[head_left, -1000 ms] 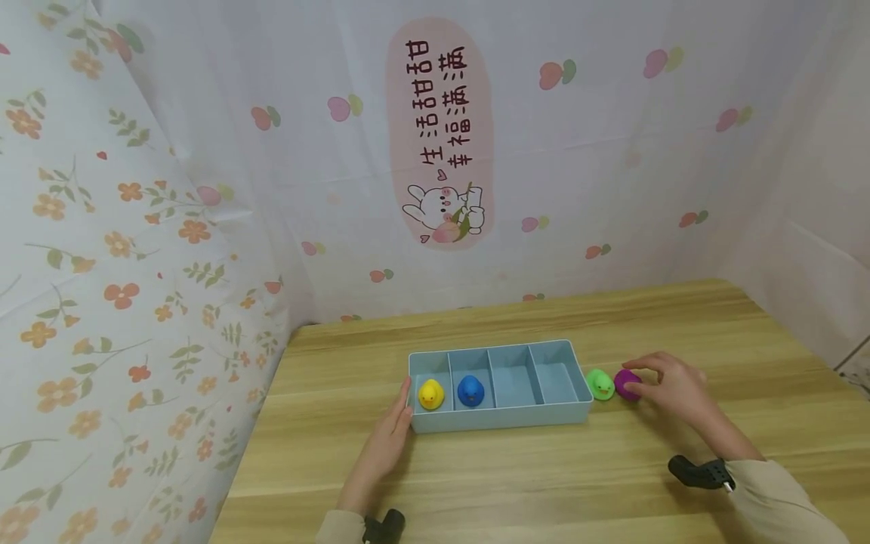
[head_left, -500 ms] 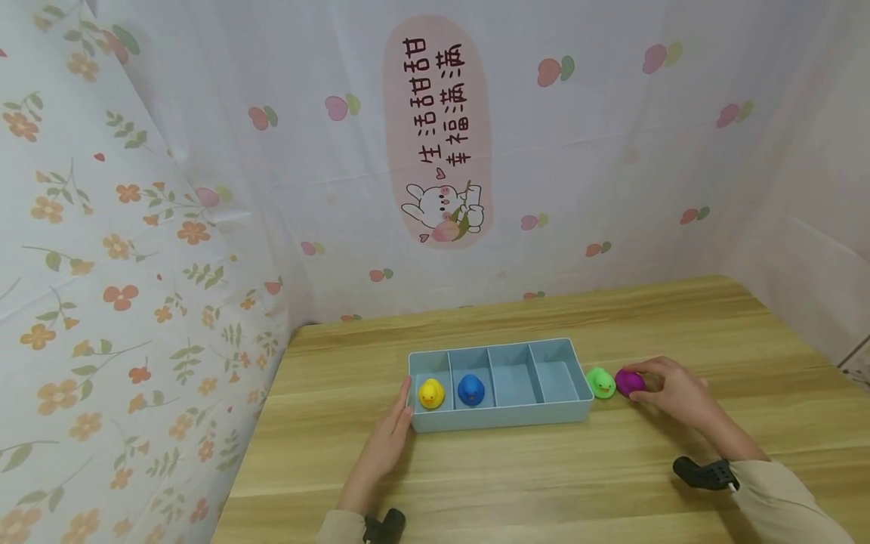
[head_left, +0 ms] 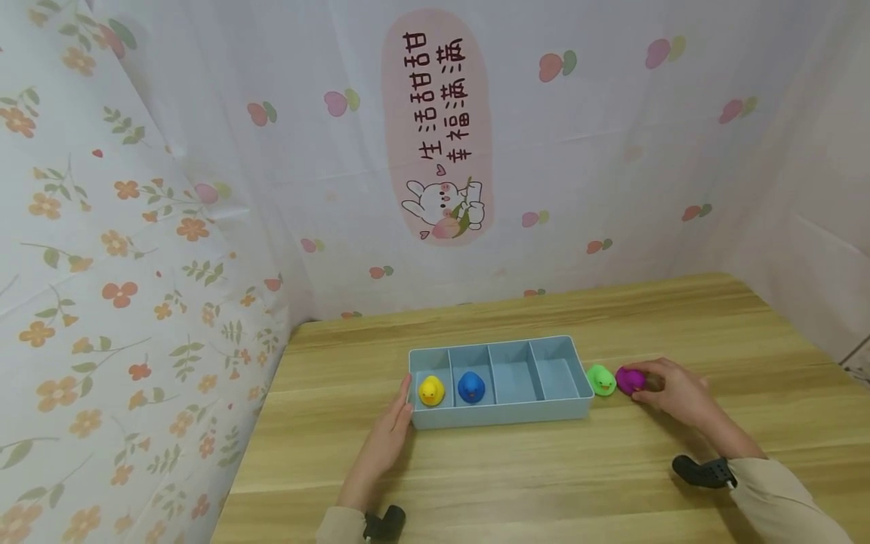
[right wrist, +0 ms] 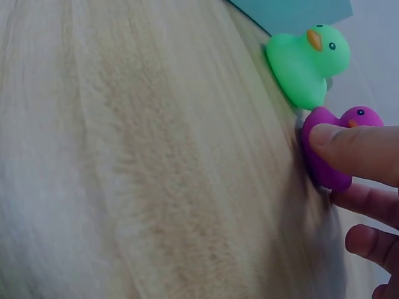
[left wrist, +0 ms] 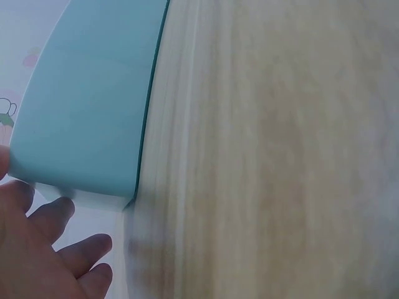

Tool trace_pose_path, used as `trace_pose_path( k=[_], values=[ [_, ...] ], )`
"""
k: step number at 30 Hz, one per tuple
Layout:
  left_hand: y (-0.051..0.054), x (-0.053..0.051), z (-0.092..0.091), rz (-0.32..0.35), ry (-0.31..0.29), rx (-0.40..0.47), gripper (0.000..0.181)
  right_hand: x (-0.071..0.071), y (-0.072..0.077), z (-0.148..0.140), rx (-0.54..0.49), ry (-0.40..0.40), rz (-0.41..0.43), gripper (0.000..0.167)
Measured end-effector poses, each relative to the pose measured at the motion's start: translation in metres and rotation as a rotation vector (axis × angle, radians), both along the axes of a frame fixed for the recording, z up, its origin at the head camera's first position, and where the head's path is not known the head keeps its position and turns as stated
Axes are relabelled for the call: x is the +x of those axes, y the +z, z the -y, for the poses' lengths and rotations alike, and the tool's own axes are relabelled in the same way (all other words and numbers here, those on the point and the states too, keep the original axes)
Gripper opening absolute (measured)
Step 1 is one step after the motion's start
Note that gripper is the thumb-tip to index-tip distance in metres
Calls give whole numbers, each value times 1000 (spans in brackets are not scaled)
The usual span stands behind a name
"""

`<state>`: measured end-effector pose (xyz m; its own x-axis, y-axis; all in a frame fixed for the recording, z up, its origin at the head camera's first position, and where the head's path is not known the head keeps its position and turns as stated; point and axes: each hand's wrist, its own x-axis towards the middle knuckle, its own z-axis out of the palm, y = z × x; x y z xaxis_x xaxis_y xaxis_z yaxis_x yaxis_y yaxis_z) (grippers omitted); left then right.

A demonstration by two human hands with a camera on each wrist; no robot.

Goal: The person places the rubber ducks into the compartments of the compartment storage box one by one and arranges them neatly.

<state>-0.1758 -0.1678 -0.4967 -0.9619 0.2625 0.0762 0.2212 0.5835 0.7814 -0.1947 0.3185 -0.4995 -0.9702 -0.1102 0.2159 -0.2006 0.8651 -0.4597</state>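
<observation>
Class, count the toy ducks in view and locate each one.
4: the yellow duck in the leftmost section of the tray, the blue duck in the next, the green duck on the table beside the tray's right end, the purple duck held by the right hand.

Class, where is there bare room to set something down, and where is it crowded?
Free: the two compartments of the tray right of the blue duck; the table between tray and curtain, and in front of the tray. Crowded: right of the tray, where the green duck, purple duck and right hand cluster.
</observation>
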Motion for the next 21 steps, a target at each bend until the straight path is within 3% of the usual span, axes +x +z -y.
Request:
trace_pose_path(
  k=[7, 21],
  values=[
    [2, 1, -1, -1, 4, -1, 51, 0, -4, 0, -3, -11, -65, 41],
    [-1, -1, 0, -9, 1, -8, 51, 0, 9, 1, -34, -23, -39, 40]
  ],
)
